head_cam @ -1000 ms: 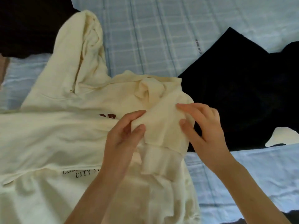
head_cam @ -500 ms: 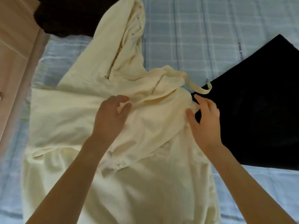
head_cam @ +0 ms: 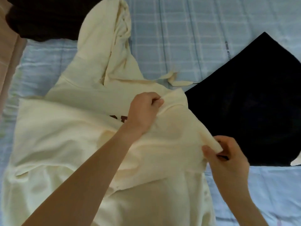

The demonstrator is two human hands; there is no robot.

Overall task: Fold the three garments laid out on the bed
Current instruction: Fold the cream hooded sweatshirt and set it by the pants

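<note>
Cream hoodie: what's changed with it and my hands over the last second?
The cuff both hands held a second ago was let go, and they lay open on the cream hoodie. Now the left hand pinches fabric near the shoulder and the right hand pinches the side edge lower down. The black garment beside it and the dark garment at the top stayed put.

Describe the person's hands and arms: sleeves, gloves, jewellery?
Left hand and right hand are bare: no gloves, rings or watch visible. Left forearm and right forearm are uncovered to the frame edge; no sleeve shows.
</note>
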